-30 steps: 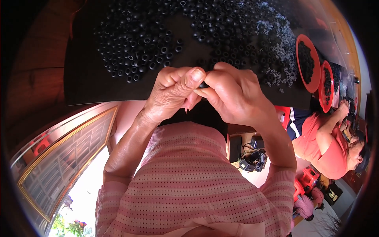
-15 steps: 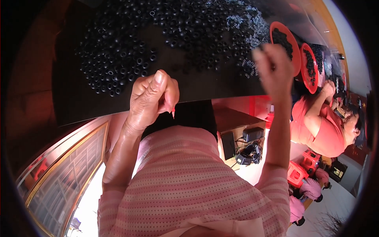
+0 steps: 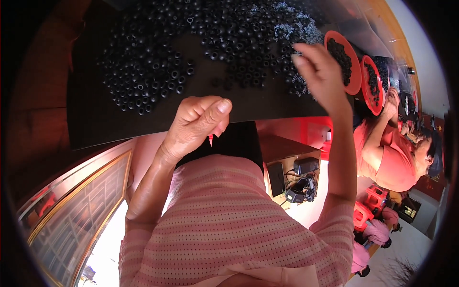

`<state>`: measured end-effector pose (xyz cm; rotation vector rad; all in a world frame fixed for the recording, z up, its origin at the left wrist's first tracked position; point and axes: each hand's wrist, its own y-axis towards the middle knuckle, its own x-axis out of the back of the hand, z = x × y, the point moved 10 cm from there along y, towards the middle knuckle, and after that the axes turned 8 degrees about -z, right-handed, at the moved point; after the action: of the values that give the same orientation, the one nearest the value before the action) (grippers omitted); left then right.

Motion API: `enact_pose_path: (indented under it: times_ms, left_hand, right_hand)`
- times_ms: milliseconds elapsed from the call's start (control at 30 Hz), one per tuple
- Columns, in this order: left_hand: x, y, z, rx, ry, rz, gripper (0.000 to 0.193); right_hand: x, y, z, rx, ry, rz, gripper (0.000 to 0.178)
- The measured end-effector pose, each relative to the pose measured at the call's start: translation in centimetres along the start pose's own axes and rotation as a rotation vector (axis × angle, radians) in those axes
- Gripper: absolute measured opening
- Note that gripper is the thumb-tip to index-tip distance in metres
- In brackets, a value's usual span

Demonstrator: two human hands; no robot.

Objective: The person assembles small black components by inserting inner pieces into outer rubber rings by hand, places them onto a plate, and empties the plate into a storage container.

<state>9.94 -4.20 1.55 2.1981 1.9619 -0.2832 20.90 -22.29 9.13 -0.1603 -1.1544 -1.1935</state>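
My left hand (image 3: 198,122) is closed just in front of the dark table's near edge, its thumb pressed on the curled fingers. Whatever it may hold is hidden. My right hand (image 3: 321,71) hovers over the right part of the table, thumb and forefinger apart, with nothing visible between them. Beyond both hands spreads a wide heap of small black ring-shaped pieces (image 3: 143,62). A cluster of tiny silvery-grey pieces (image 3: 303,28) lies beyond my right hand. Beside that hand is a red bowl (image 3: 353,88) holding dark pieces.
A second red bowl (image 3: 377,111) with black pieces stands farther right. A co-worker in a red top (image 3: 389,160) sits beyond it. Below the table, a brown box (image 3: 279,143) has black adapters and cables (image 3: 302,184) beside it. Red stools (image 3: 363,215) stand at the lower right.
My left hand has moved right and slightly nearer, still closed. My right hand has shifted a little left and away from me, and its thumb and forefinger are now spread.
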Motion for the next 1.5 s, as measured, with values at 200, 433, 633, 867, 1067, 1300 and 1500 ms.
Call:
enact_pose_path:
  times_ms: [200,433,633,867,1067,1300,1500]
  left_hand:
    - [-0.4,-0.3,0.5,0.045,0.072,0.014,0.049]
    - [-0.5,-0.2,-0.1,-0.045,0.03,0.033,0.047]
    - [-0.2,-0.2,0.0,-0.029,-0.021,0.028,0.047]
    - [-0.2,0.0,-0.4,0.004,-0.027,0.037,0.047]
    - [-0.3,0.0,-0.3,-0.052,0.021,0.031,0.047]
    - [-0.4,0.1,-0.7,-0.068,0.023,0.022,0.047]
    - [0.3,0.0,-0.2,-0.049,0.002,0.003,0.049]
  right_hand:
    - [-7.3,2.3,6.6,0.2,-0.051,0.149,0.018]
    - [-10.8,5.1,7.4,0.311,-0.301,0.191,0.021]
    - [-12.8,3.8,9.4,0.33,-0.235,0.363,0.027]
    - [-13.4,3.6,9.5,0.307,-0.251,0.384,0.028]
    - [-12.9,3.6,9.9,0.337,-0.206,0.297,0.027]
    - [-12.6,3.4,10.6,0.457,-0.223,0.155,0.008]
    - [-11.2,2.9,10.2,0.449,-0.139,0.101,0.016]
